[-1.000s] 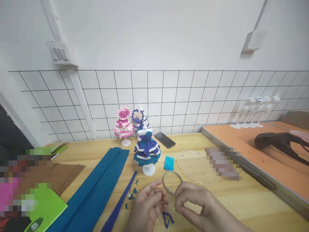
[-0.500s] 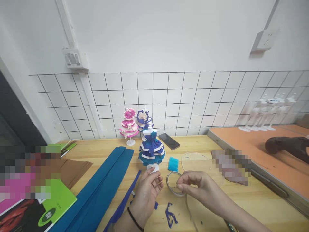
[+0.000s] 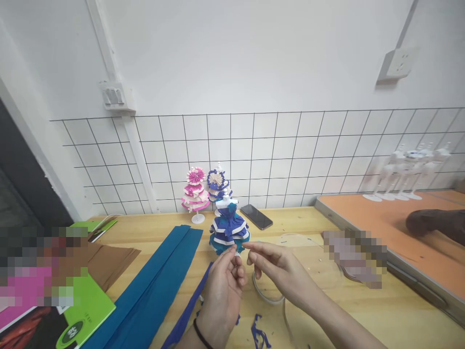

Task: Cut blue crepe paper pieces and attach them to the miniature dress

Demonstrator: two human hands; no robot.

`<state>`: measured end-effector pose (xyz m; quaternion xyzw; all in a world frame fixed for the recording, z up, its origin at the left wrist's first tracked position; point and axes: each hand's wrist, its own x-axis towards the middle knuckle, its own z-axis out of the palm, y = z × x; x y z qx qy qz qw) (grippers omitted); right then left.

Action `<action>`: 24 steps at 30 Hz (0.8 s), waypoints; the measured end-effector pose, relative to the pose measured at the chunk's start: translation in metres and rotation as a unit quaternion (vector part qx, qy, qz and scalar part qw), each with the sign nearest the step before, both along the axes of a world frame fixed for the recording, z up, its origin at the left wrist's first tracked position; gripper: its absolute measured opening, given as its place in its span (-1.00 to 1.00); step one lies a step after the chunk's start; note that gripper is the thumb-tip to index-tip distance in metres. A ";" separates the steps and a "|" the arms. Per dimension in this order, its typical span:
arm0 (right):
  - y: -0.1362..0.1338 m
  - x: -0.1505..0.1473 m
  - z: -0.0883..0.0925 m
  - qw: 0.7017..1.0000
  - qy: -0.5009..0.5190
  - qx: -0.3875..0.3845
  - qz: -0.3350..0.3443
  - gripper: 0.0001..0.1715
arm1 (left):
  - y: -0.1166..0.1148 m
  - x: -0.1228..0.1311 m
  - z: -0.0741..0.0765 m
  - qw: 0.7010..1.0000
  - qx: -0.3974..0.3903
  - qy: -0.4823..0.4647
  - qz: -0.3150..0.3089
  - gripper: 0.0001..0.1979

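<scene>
My left hand [image 3: 223, 291] is closed low in front of a miniature dress form [image 3: 229, 225] in a blue and teal crepe-paper dress with white bands. Its thumb is pressed to the curled fingers, and whatever they pinch is too small to make out. Facing it from the right, my right hand [image 3: 281, 271] has its index finger stretched toward the left fingertips, thumb apart below, with nothing visible between them. Under the right hand lies a tape roll [image 3: 267, 296], partly covered. The dress form's base is mostly hidden behind my fingers.
Behind stand a pink dress form [image 3: 196, 194] and a purple one [image 3: 217, 180], beside a phone [image 3: 256, 216]. Teal crepe paper [image 3: 156, 286], a purple strip [image 3: 189, 310] and brown paper [image 3: 109, 259] lie left. Purple scraps [image 3: 259, 332] lie in front; an orange board [image 3: 366, 218] is right.
My right hand has left the tape roll and moved left and up to my left hand, its index finger now stretched out. The bright blue fringed piece is now covered by it.
</scene>
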<state>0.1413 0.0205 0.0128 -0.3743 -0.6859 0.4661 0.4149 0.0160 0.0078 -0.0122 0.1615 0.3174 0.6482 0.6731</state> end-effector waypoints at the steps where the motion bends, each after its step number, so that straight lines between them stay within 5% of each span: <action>1: 0.001 -0.003 -0.002 1.000 0.007 -0.008 0.009 -0.59 | 0.001 0.000 0.000 1.000 0.000 -0.003 0.004 -0.93; 13: 0.010 -0.015 -0.027 0.997 0.006 -0.011 0.077 -0.48 | 0.007 -0.004 -0.002 0.999 0.038 0.016 0.011 -0.90; 24: 0.013 -0.017 -0.036 0.997 -0.022 0.007 0.069 -0.52 | 0.003 -0.007 -0.002 0.998 0.042 0.040 0.008 -0.88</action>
